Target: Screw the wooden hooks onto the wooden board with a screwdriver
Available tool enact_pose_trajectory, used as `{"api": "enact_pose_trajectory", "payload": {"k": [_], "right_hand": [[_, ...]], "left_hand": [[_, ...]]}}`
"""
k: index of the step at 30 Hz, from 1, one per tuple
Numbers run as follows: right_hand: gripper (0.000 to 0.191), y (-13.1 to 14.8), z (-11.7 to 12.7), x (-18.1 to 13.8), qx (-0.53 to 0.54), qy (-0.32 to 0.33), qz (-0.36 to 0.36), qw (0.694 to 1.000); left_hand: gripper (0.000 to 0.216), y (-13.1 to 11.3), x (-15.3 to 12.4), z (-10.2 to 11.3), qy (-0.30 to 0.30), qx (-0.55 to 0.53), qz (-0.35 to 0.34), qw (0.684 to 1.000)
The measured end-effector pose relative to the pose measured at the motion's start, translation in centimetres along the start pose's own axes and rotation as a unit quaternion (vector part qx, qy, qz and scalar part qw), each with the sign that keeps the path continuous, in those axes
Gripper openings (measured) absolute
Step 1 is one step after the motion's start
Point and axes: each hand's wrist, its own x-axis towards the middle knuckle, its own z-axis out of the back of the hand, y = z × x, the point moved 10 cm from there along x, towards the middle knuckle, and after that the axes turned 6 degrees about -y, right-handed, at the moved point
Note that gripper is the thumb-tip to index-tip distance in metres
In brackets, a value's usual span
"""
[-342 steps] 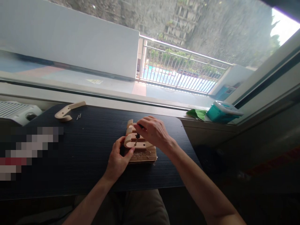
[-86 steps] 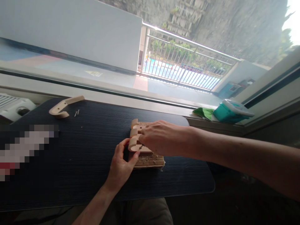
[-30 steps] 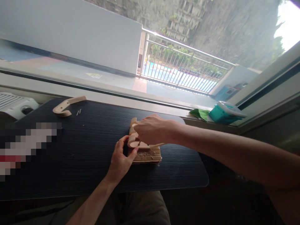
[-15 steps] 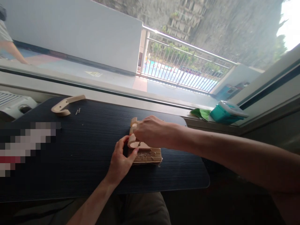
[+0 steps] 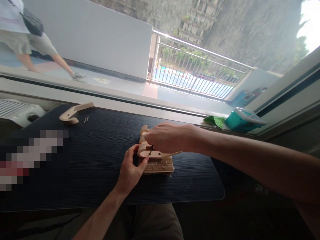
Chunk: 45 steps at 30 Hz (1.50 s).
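A curved pale wooden hook piece (image 5: 155,154) with a dark hole lies on a corrugated cardboard block (image 5: 160,165). My left hand (image 5: 131,168) is closed on its rounded end, fingers behind and thumb at the near edge. By the thumb tip, a small screw (image 5: 150,153) stands in the wood. My right hand (image 5: 168,137) is a fist above the piece, closed on what looks like a screwdriver (image 5: 152,147); only its dark lower end shows, just over the screw. More curved wood (image 5: 144,128) shows behind, partly covered by my right hand.
Another wooden hook (image 5: 72,115) and a couple of loose screws (image 5: 86,119) lie at the far left of the black table (image 5: 100,146). A teal box (image 5: 242,120) and green cloth (image 5: 214,121) sit on the sill. Outside the window, a person (image 5: 32,36) walks.
My right hand has shifted slightly and turned, so the tool's dark end and the hook's hole now show. My left hand keeps its hold. The person outside has moved further into view.
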Motion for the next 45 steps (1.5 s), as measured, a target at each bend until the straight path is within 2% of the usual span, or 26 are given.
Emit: {"api": "enact_pose_trajectory", "payload": {"k": [5,10,15,19,23,27,33,37,40,42,45], "right_hand": [[0.018,-0.6,-0.4,0.1,0.004,-0.037,-0.010,0.999],[0.026,-2.5,-1.6,0.1,0.039,-0.009,-0.074,0.996],[0.030,-2.5,-0.7,-0.6,0.054,-0.015,-0.097,0.994],[0.019,-1.5,-0.5,-1.1,0.040,0.025,-0.060,0.997],[0.016,-1.4,0.0,-0.8,0.008,-0.008,-0.028,1.000],[0.019,-1.1,-0.6,-0.2,0.004,-0.027,-0.006,1.000],[0.018,-1.6,-1.2,0.7,0.017,-0.013,-0.042,0.999],[0.021,-1.4,-0.4,0.7,0.014,-0.016,-0.072,0.997],[0.020,-0.9,0.1,0.2,0.002,0.005,-0.096,0.995],[0.017,-0.1,0.3,0.0,-0.024,0.018,-0.078,0.996],[0.016,1.4,0.8,0.0,-0.039,-0.016,-0.010,0.999]], "left_hand": [[0.045,0.2,0.1,-0.2,0.001,-0.016,0.008,1.000],[0.045,0.5,0.0,-0.4,0.007,-0.018,0.022,1.000],[0.044,0.2,-0.2,-0.1,0.004,-0.019,0.016,1.000],[0.045,0.2,-0.2,0.0,0.005,-0.013,0.017,1.000],[0.043,0.2,-0.1,-0.1,0.007,-0.015,0.018,1.000],[0.043,0.3,0.0,-0.1,0.009,-0.017,0.022,1.000],[0.043,0.2,0.0,-0.1,0.007,-0.016,0.018,1.000],[0.043,0.2,0.0,-0.1,0.003,-0.025,0.017,1.000],[0.042,0.0,-0.1,0.0,0.003,-0.027,0.014,1.000],[0.042,0.0,-0.2,0.0,0.004,-0.026,0.013,1.000],[0.042,0.0,-0.2,0.1,0.002,-0.023,0.012,1.000]]}}
